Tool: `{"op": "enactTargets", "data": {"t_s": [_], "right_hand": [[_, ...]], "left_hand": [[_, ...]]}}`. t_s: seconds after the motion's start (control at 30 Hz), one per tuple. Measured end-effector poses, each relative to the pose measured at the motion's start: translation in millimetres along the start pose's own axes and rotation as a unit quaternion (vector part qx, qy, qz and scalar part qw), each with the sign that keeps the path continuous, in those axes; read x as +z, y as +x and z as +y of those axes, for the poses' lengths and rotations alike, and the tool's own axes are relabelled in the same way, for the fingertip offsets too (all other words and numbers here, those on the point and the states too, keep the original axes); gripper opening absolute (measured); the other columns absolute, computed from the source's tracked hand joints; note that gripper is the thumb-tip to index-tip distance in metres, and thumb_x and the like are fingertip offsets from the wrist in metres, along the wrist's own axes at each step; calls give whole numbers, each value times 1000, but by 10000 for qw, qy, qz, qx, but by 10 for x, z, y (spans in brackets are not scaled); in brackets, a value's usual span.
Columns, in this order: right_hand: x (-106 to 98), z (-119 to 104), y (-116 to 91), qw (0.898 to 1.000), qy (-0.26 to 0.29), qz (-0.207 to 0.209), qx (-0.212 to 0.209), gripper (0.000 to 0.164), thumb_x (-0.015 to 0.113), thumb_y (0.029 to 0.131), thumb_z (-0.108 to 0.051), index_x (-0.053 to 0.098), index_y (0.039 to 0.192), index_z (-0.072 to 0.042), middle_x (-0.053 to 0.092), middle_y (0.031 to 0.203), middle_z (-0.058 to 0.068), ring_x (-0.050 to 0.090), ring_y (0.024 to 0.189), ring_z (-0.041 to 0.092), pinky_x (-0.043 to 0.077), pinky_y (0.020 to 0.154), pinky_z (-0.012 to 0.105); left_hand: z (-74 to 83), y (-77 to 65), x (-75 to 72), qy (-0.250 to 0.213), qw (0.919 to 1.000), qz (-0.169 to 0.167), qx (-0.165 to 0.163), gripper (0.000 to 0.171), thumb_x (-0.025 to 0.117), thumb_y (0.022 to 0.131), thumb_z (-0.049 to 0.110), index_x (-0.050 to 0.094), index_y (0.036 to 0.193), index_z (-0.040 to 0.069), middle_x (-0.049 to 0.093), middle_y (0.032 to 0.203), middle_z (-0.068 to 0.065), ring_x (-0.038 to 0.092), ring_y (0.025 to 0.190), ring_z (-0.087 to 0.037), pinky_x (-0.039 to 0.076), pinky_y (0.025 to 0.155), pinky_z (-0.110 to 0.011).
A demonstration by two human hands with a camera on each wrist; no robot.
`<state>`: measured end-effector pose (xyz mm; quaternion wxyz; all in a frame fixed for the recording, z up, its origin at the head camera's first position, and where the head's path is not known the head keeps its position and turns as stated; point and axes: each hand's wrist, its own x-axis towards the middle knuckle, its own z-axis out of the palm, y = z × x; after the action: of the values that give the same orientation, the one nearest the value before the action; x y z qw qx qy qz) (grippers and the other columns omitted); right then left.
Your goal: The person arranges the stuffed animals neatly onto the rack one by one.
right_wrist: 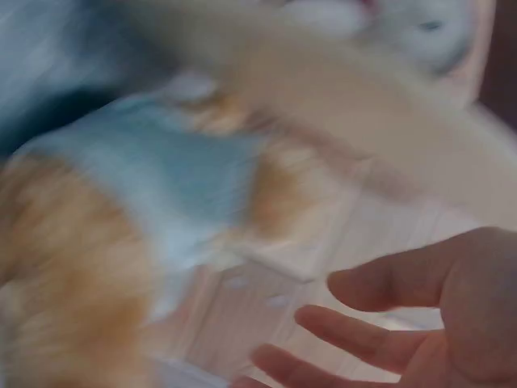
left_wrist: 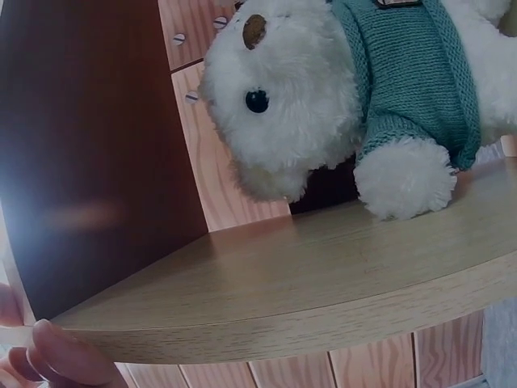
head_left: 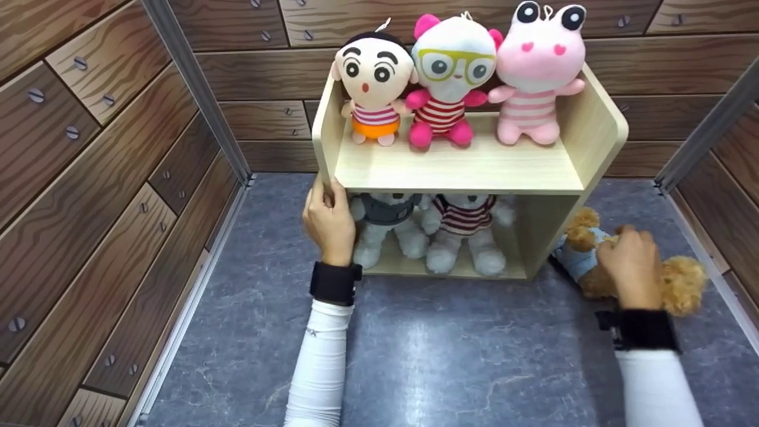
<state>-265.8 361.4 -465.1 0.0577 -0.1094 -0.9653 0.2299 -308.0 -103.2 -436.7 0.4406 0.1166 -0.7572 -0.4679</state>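
My left hand grips the left side panel of a small two-tier wooden shelf, with its fingertips around the panel's edge in the left wrist view. My right hand is over a brown plush toy in a light blue top, which lies on the floor by the shelf's right side. The right wrist view is blurred; its fingers are spread there, apart from the plush. A white plush bear in a grey-green sweater sits inside the lower tier, near my left hand.
On the top tier sit a black-haired boy doll, a panda plush with yellow glasses and a pink plush. Another white plush in a striped top shares the lower tier. Wood-patterned walls enclose the grey floor.
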Motion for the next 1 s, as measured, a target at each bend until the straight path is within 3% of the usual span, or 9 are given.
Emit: {"op": "enactTargets", "data": {"t_s": [0.2, 0.43, 0.53, 0.67, 0.83, 0.93, 1.0], "right_hand": [[178, 500, 152, 9991, -128, -391, 36, 40, 40, 92, -12, 56, 112, 19, 50, 111, 48, 47, 102, 65, 40, 87, 69], [202, 694, 219, 9970, 277, -706, 174, 37, 47, 95, -16, 53, 112, 16, 49, 116, 45, 46, 107, 62, 40, 93, 66], [171, 695, 247, 9925, 529, -1095, 116, 52, 50, 95, -20, 42, 130, 17, 41, 129, 47, 42, 115, 62, 36, 98, 68], [146, 686, 278, 9810, 844, -1749, 35, 82, 57, 96, -28, 13, 152, 11, 23, 142, 49, 31, 125, 65, 28, 103, 72], [125, 683, 317, 9668, 962, -2363, -156, 101, 66, 93, -34, -1, 153, 12, 9, 147, 50, 19, 131, 68, 21, 105, 74], [138, 688, 331, 9607, 1059, -2557, -236, 108, 70, 91, -34, -5, 152, 13, 3, 149, 50, 12, 133, 69, 17, 107, 74], [159, 703, 320, 9588, 1147, -2589, -244, 110, 72, 90, -33, -7, 151, 14, 5, 149, 49, 15, 133, 68, 18, 107, 74]], "left_hand": [[-29, -41, -4, -44, 9999, -156, 26, 39, 56, 101, 31, 67, 130, 7, 48, 72, -4, 43, 60, -19, 30, 56, -33], [-37, -20, -43, -95, 9997, -209, -6, 39, 57, 101, 31, 67, 130, 6, 47, 71, -4, 43, 61, -19, 31, 57, -32], [-39, 3, -67, -149, 9996, -252, 37, 39, 56, 101, 30, 66, 131, 6, 45, 71, -4, 41, 60, -19, 29, 58, -32], [-39, 16, -87, -232, 9991, -324, 132, 40, 56, 102, 29, 64, 134, 5, 43, 70, -3, 38, 59, -18, 28, 58, -31], [-34, 19, -81, -277, 9986, -380, 222, 40, 57, 102, 27, 64, 133, 4, 42, 69, -1, 37, 58, -17, 28, 58, -31], [-26, 23, -77, -250, 9988, -341, 249, 39, 58, 101, 27, 64, 132, 4, 42, 69, -1, 37, 58, -17, 28, 57, -32], [-20, 21, -77, -258, 9988, -324, 260, 39, 58, 101, 26, 65, 132, 4, 41, 68, -1, 37, 59, -16, 28, 57, -32]]}}
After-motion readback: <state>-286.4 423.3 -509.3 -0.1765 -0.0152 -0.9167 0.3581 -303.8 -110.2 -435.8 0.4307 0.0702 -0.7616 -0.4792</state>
